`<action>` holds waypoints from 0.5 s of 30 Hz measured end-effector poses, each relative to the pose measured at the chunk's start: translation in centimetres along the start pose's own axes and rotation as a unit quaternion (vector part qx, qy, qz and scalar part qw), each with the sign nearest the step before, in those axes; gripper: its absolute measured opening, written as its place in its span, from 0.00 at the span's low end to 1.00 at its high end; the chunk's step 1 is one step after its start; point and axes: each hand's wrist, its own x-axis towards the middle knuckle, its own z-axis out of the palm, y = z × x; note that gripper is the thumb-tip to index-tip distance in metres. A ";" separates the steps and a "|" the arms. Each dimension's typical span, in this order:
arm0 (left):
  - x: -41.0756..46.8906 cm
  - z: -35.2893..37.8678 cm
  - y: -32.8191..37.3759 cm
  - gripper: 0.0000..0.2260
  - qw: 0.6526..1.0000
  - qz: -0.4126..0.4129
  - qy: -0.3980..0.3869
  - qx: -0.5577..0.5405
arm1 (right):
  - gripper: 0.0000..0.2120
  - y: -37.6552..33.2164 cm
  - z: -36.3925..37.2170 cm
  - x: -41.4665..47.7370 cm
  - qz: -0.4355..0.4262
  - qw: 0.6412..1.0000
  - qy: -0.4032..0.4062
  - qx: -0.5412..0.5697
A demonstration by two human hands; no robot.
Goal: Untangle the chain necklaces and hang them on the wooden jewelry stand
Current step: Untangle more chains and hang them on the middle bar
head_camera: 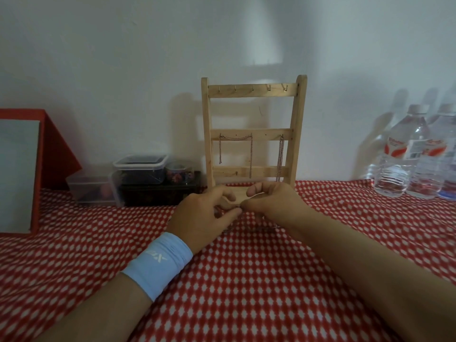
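The left hand (206, 213) and right hand (270, 201) each pinch a chain necklace (261, 229) before the wooden jewelry stand (206, 134), apparently untangling it; hanging next requires a free hook.

Wooden stand (254, 129) upright at wall (123, 58). Middle bar (264, 134): draped chain (235, 138) across two left hooks, doubled chain (281, 156) on right hook. Loose chain (256, 229) on worktop (246, 280) before base.
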 end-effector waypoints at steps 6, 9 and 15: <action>0.0 0.6 -0.3 0.10 0.995 0.071 0.052 0.039 | 0.12 0.2 0.1 0.2 0.003 1.000 0.024 0.012; 0.1 0.6 0.1 0.09 0.979 0.146 0.079 0.118 | 0.12 0.2 0.1 0.1 0.014 0.999 0.012 0.039; 0.7 0.4 -0.2 0.07 0.953 0.205 0.056 0.216 | 0.11 0.4 0.2 0.2 0.025 0.998 -0.012 0.049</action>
